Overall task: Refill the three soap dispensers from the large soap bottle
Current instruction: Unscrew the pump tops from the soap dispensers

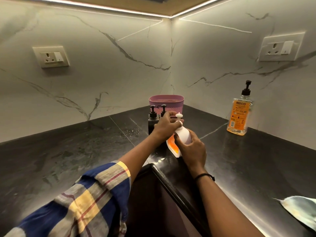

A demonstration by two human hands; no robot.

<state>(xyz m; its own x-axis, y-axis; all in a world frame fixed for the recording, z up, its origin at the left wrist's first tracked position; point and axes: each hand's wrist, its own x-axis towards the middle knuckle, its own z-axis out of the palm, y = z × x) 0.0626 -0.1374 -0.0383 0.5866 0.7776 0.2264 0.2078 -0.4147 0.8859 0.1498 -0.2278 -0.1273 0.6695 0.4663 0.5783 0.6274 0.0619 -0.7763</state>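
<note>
Head view (the only one):

- The white dispenser [183, 136] is held over the black countertop [68, 151], close to its inner corner edge and slightly tilted. Whether the base touches the counter is hidden by the hand.
- Its body is grasped by the right hand [191, 147], with the fingers wrapped round it.
- Its neck is pinched by the left hand [165, 125], fingers curled just under the white pump head [179, 115]. This is read as the pump being twisted. Whether off or on cannot be told.

Progress, as judged:

- The large soap bottle [239, 115] stands upright by the right wall, well apart from the hands. Its black pump is fitted and orange liquid is visible inside. No pouring is under way.
- An orange patch is seen low on the white dispenser. Whether it is label or contents cannot be told.
- Two black dispensers [152, 123] stand just behind the hands with pumps fitted. Their bodies are opaque, so the fill level is not shown.
- None of the three can be confirmed as filled. One is in hand.

Around:

- A pink basket [166, 100] is set in the corner behind the black dispensers.
- Water droplets [130, 131] lie on the counter to their left.
- A pale cloth [299, 209] lies at the lower right.
- A wall socket [51, 57] is seen on the left wall.

In the way: the black dispensers sit very near the left knuckles and could be knocked. A hand must be freed before the large bottle can be fetched.
</note>
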